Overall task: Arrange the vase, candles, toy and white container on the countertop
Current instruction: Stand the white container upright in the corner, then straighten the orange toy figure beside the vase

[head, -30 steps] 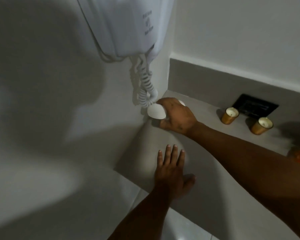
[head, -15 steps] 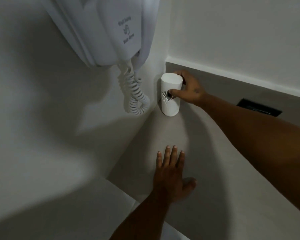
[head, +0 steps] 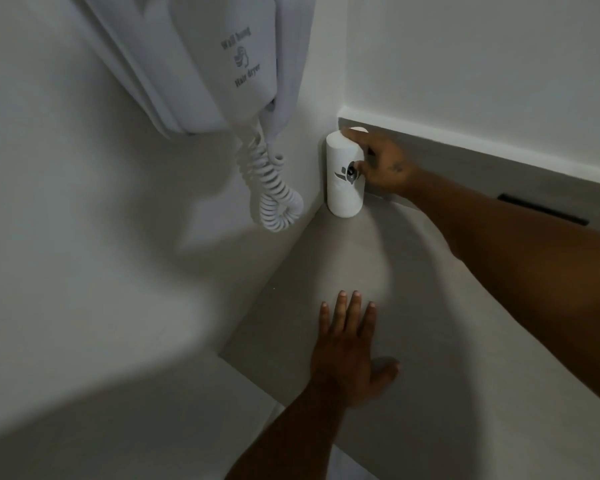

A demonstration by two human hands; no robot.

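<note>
The white container (head: 342, 192), a tall cylinder with a dark mark on its front, stands upright in the far left corner of the grey countertop (head: 430, 323). My right hand (head: 381, 164) reaches to it from the right, thumb on its front and fingers over its top edge, gripping it. My left hand (head: 350, 348) lies flat on the countertop nearer to me, fingers spread, holding nothing. The vase, candles and toy are out of view.
A white wall-hung hair dryer (head: 205, 60) with a coiled cord (head: 274, 192) hangs on the left wall just beside the container. A dark recessed slot (head: 544, 209) sits in the grey backsplash at the right. White wall rises behind.
The container went from lying low under my right hand to standing upright in the corner. The view shifted left, and the candles dropped out of sight. My left hand stayed put.
</note>
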